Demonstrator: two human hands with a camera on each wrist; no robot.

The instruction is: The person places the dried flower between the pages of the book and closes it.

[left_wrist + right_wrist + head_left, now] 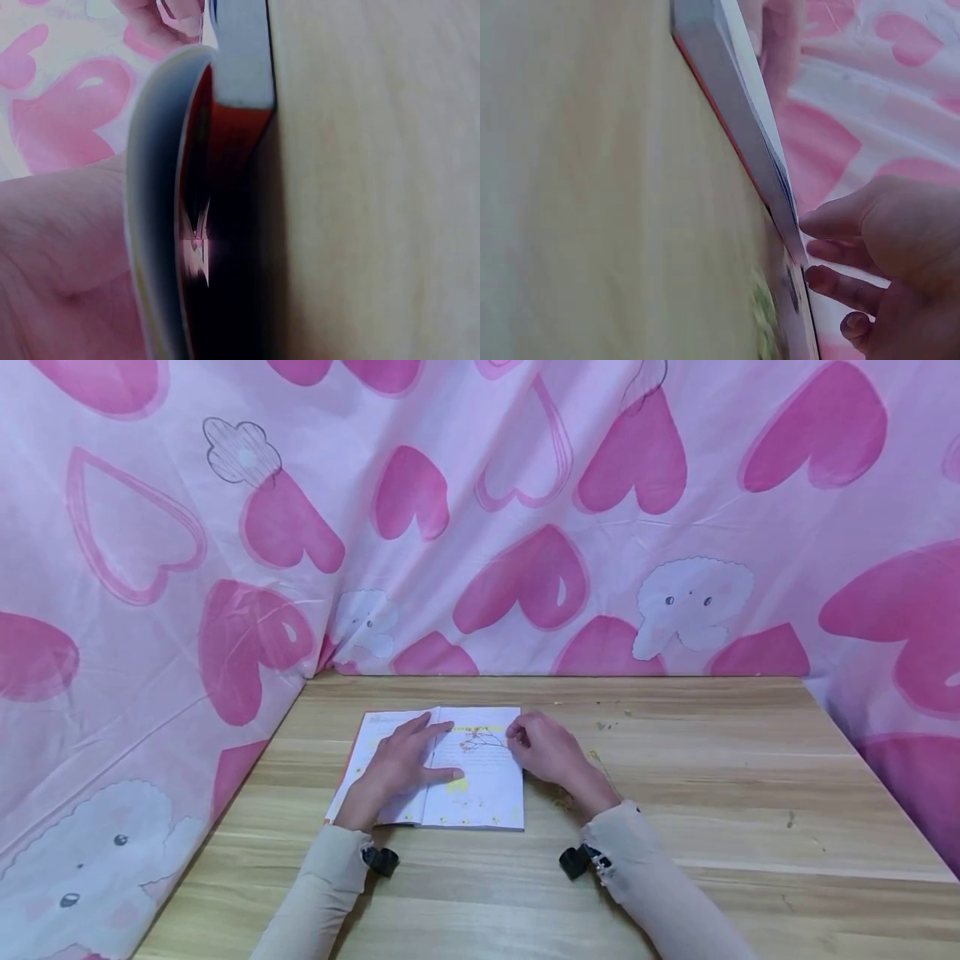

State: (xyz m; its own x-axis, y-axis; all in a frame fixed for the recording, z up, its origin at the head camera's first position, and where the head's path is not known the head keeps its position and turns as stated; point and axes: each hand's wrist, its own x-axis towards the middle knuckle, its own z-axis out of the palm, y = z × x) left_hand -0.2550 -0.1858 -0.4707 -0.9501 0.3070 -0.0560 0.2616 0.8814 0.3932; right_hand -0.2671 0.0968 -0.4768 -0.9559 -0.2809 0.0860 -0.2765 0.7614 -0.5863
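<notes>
An open book point(491, 810) lies on the table, its white pages printed with yellow figures. My left hand point(405, 758) rests across the left page and the fold, fingers and thumb spread onto the right page. On the right page lies a thin dried flower sprig point(480, 742) with small blossoms. My right hand point(551, 750) pinches its stem end at the page's right edge. In the left wrist view, the left hand point(67, 255) lies against a curved page. The right wrist view shows the right hand point(900, 262) with fingertips at the book's edge point(739, 112).
Another thin sprig point(600, 764) lies partly under the right wrist, with a yellowish cluster point(562, 798) beside it. Small plant bits point(602, 725) are scattered over the wooden table point(712, 793). A pink heart-print cloth point(517, 577) hangs behind and along the sides.
</notes>
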